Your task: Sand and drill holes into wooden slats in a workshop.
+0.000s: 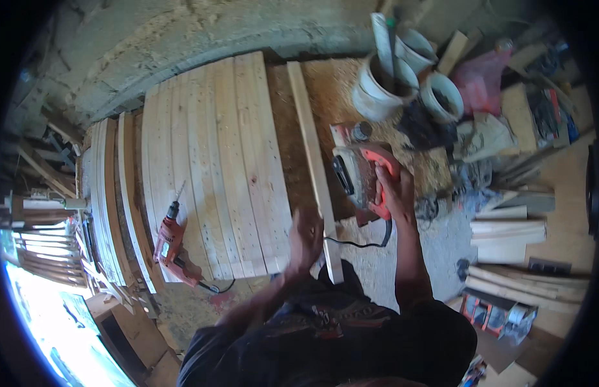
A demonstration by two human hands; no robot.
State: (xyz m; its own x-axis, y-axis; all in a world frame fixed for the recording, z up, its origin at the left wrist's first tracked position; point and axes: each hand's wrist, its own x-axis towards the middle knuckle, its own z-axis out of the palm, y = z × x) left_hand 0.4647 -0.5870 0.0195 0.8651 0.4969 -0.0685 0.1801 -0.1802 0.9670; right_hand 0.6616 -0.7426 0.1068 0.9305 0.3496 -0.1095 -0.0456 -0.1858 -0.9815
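Observation:
My right hand (395, 190) is wrapped round the red handle of an electric planer (357, 174), which has a dusty grey body and a front knob. The planer is just right of a long narrow wooden batten (306, 129). Its black cord (364, 245) loops back toward the batten's near end. Close to that end, at the batten's left side, is my left hand (304, 235); its fingers are blurred, and whether they grip the wood does not show. Left of it lies a panel of pale boards (216, 148) side by side.
A red corded drill (170, 248) with a long bit rests on the panel's left part. More boards (106, 200) lie farther left. White buckets (377, 97) stand at the far right amid sawdust. Stacked wood pieces (509, 232) and a red-and-grey tool (499, 316) are at right.

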